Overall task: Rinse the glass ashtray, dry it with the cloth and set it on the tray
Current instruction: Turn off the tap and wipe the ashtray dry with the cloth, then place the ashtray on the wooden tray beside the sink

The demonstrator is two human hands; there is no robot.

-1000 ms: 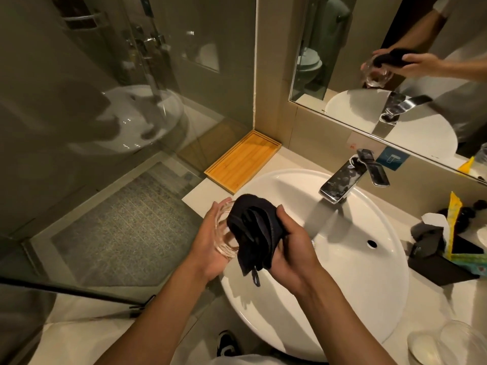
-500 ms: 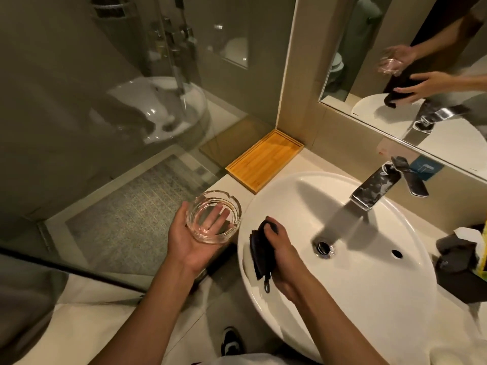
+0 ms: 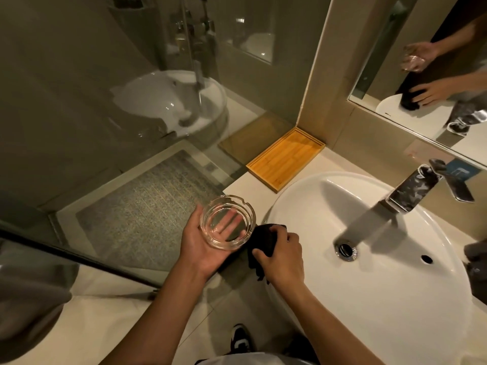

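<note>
A round clear glass ashtray [image 3: 227, 222] rests upright in the palm of my left hand [image 3: 203, 246], just left of the basin's rim. My right hand [image 3: 283, 255] presses a bunched dark cloth [image 3: 262, 242] against the left rim of the white basin [image 3: 382, 299], close beside the ashtray. An empty bamboo tray [image 3: 286, 159] lies on the counter in the corner behind the ashtray, against the wall.
A chrome tap [image 3: 421, 187] overhangs the basin, with the drain [image 3: 346, 250] below it. A glass shower screen [image 3: 118, 106] stands at the left. A mirror [image 3: 434, 61] covers the wall at top right. Dark items [image 3: 477, 256] sit at the right edge.
The cloth came out of the ashtray. My right hand carried it down to the basin's left rim, while my left hand turned the ashtray upright and moved it left of the basin.
</note>
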